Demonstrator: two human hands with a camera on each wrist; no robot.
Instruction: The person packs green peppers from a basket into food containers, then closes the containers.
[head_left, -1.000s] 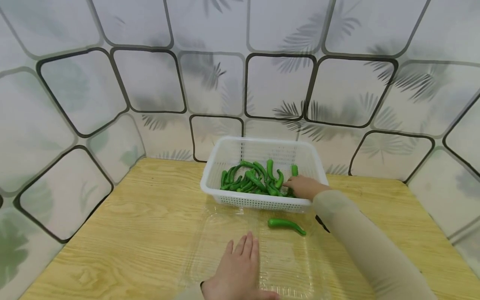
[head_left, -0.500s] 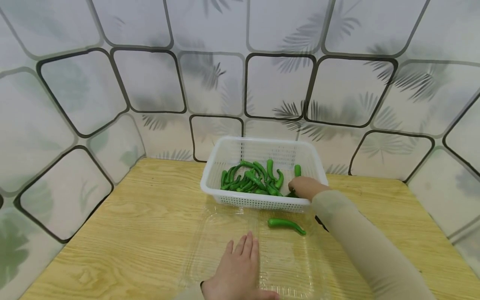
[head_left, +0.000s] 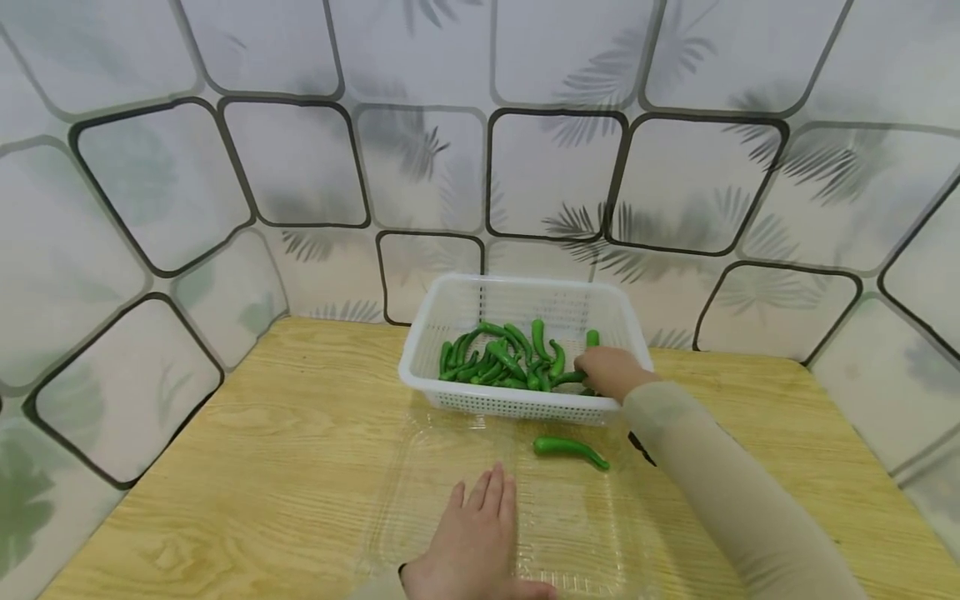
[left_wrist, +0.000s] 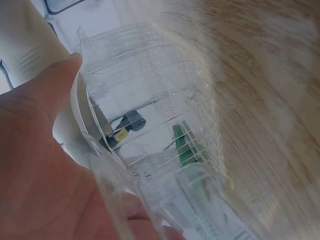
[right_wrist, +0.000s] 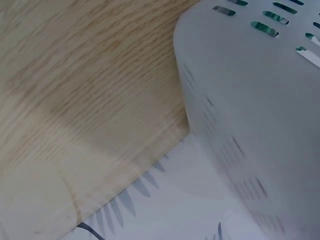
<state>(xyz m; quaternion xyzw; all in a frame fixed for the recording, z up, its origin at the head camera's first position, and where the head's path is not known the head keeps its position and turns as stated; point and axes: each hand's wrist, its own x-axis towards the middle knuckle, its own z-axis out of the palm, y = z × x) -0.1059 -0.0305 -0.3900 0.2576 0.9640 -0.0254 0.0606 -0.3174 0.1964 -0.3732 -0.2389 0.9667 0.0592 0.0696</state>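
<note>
My right hand (head_left: 611, 372) reaches into the white plastic basket (head_left: 517, 406), fingers curled round a green chili pepper (head_left: 568, 377) whose end sticks out to the left. Other green peppers (head_left: 510, 358) lie heaped in the basket's left and middle. My left hand (head_left: 476, 533) rests with straight fingers along the middle of a clear plastic clamshell container (head_left: 573, 525); in the left wrist view the thumb touches its edge. One pepper (head_left: 570, 447) lies in the far part of the container's right half, seen through the plastic in the left wrist view.
The basket stands at the back of the wood-grain table (head_left: 300, 433), in front of a patterned wall covering (head_left: 427, 167). Behind my right hand another pepper (head_left: 592, 337) stands out in the basket. The right wrist view shows the basket's slotted outer wall (right_wrist: 260, 110).
My right hand has closed its fingers at the basket's right side, and a pepper now shows sticking out from it. The left hand and the pepper in the container have stayed put.
</note>
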